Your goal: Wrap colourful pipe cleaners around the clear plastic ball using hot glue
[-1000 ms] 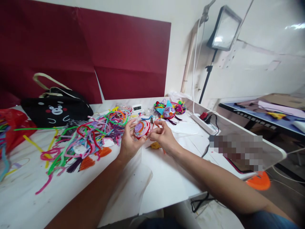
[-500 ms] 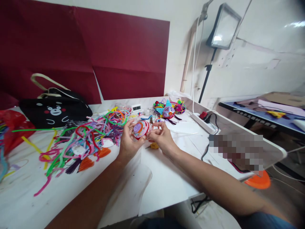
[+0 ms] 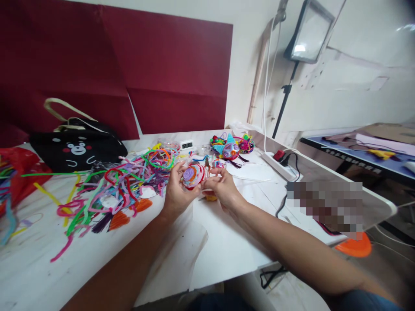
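Observation:
A small rounded craft piece [image 3: 193, 176], with a purple spiral, an orange ring and red and white bands, is held above the white table [image 3: 227, 242]. Around its left side wrap the fingers of my left hand [image 3: 178, 190]. My right hand [image 3: 223, 188] pinches at its right edge, fingers bent; the exact part between the fingertips is too small to make out. Just below my right fingers lies a yellow-handled tool [image 3: 211, 198], partly covered. Colourful finished-looking pieces with black tassels [image 3: 231, 149] sit behind my hands.
Fuzzy coloured stems [image 3: 123, 181] are heaped at the left, with orange tassels [image 3: 119, 220] at their front. A black bag [image 3: 78, 149], small clock [image 3: 186, 145] and power strip [image 3: 279, 166] stand farther back. A raised edge borders the table's right.
The view has shifted slightly. My right fingers have closed in a little on the craft piece, and my right hand now covers more of the yellow-handled tool. My left hand keeps its hold.

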Tool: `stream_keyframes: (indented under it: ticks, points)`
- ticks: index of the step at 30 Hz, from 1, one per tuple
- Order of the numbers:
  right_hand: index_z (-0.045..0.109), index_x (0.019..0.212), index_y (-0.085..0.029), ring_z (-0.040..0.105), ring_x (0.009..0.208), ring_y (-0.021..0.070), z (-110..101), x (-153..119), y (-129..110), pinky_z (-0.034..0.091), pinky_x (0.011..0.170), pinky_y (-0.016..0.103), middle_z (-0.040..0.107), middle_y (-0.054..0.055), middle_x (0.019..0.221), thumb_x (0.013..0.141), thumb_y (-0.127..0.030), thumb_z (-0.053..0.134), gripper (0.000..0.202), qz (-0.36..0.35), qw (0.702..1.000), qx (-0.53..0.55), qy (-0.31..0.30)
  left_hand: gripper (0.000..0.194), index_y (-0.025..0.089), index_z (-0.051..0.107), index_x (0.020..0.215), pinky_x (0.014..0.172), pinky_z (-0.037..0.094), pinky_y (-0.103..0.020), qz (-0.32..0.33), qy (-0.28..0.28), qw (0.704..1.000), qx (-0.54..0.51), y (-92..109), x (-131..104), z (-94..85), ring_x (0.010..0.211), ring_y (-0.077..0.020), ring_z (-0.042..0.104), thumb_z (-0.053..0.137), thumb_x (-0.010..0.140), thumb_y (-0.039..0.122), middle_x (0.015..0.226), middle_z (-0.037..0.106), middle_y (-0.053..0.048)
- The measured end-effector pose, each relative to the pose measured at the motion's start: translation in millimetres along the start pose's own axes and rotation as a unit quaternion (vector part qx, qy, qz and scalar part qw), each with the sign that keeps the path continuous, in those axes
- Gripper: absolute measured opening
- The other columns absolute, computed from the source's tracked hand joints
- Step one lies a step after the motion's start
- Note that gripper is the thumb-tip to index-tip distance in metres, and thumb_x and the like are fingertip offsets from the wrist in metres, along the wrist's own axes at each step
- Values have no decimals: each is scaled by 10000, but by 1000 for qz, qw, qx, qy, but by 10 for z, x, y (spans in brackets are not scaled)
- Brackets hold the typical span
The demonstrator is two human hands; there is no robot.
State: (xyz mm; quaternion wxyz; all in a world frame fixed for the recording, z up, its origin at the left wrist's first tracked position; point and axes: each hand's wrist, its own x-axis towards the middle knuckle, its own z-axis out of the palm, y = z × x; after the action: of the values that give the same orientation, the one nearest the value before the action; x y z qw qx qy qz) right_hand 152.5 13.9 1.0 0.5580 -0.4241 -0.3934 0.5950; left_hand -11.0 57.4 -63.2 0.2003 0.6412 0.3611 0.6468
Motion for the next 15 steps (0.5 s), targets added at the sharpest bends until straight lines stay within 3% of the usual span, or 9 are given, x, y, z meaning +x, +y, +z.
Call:
stream_keyframes:
  ticks: [5, 9, 15]
  points:
    - [440, 1023, -288, 676, 600, 179, -20, 1, 3, 555, 621, 298, 710, -93, 635, 540, -175, 775, 599, 21, 1000, -11, 6, 839, 226, 575, 1439, 1098, 626, -495, -12, -5, 1000, 15, 28, -21, -5, 1281, -357, 738, 921, 676, 274, 1301, 729, -143]
    - [477, 1016, -281, 697, 635, 180, -26, -4, -44, 556, 646, 301, 740, -78, 670, 530, -167, 815, 603, 31, 999, -24, 0, 887, 233, 527, 1489, 1036, 644, -480, -35, -28, 999, -4, 38, -12, -18, 1209, -340, 770, 905, 688, 273, 1327, 750, -158]
    - [610, 1040, -253, 801, 824, 229, -93, -1, -188, 557, 736, 323, 824, -9, 804, 607, -266, 854, 497, 31, 994, -79, -63, 865, 248, 496, 1451, 996, 641, -458, -89, 5, 994, -65, 88, 76, -49, 1129, -312, 786, 889, 684, 318, 1227, 763, -115]
